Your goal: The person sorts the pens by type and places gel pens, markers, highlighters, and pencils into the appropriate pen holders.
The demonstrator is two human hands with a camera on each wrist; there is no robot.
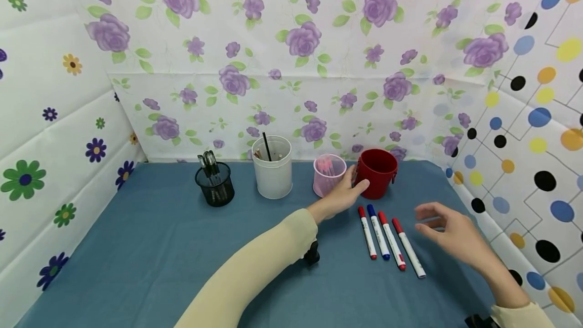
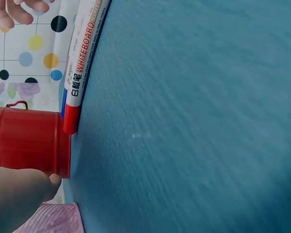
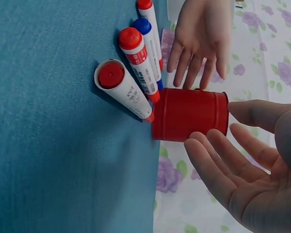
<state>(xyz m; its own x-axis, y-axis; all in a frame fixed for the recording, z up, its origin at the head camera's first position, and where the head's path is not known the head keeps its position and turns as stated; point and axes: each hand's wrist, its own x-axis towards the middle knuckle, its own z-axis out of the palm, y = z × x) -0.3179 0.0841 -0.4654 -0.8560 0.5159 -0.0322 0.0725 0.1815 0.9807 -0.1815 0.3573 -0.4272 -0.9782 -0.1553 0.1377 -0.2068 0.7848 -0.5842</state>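
A red metal bucket point(image 1: 376, 173) stands at the back right of the blue cloth. My left hand point(image 1: 340, 195) is at its left side, the thumb spread toward the front and the other fingers extended; in the right wrist view these fingers point(image 3: 195, 68) look straight, with their tips right at the bucket. My right hand point(image 1: 460, 234) is in the air to the right, fingers loosely bent and thumb apart, holding nothing. Between the hands several whiteboard markers lie side by side, among them a blue-capped marker point(image 1: 379, 232) and a red-capped marker point(image 1: 408, 248) nearest my right hand.
Left of the bucket stands a pink cup point(image 1: 321, 186) with pink items inside, partly behind my left hand. Further left are a white bin point(image 1: 273, 178) holding a dark stick and a black mesh holder point(image 1: 217, 194) with black pens. Patterned cloth walls point(image 1: 273, 54) enclose the table.
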